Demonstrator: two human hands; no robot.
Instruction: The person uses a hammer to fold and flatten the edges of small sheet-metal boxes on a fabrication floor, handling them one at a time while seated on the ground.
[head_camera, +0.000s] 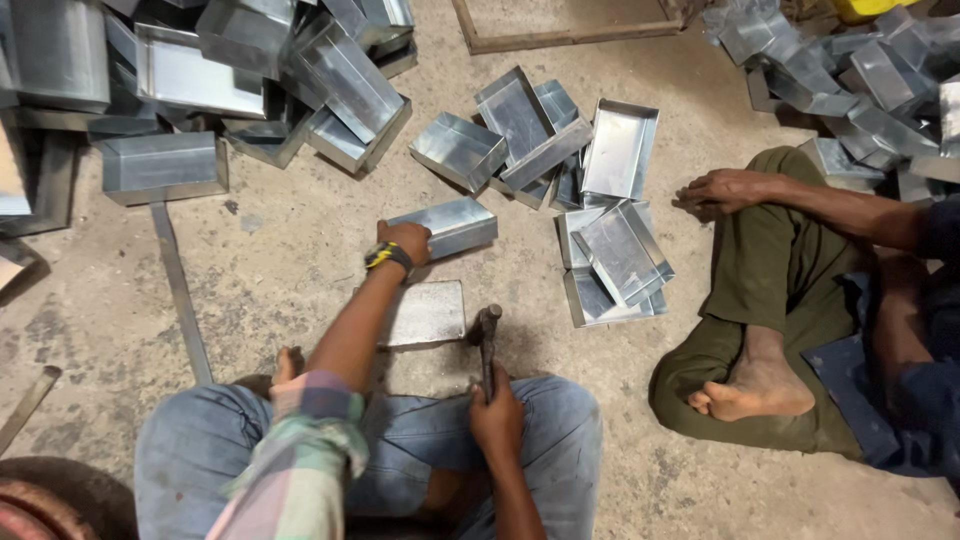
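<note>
Bare concrete floor (300, 260), strewn with trays. Left hand (405, 240) clasping a sheet-metal tray (450, 225); right hand (497, 415) fisted around hammer (487, 335). Next, probably: seating tray on steel plate (428, 312).

You have one hammer (487, 335) and one flat metal plate (427, 313) before you. About ten open metal trays (619, 148) lie loose on the floor (300, 260) ahead. Two bigger heaps of trays (250, 60), upper left and upper right, are too tangled to count. One flat metal strip (181, 290) lies left.

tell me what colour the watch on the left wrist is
Black with yellow accents, on the left hand; head view.
</note>
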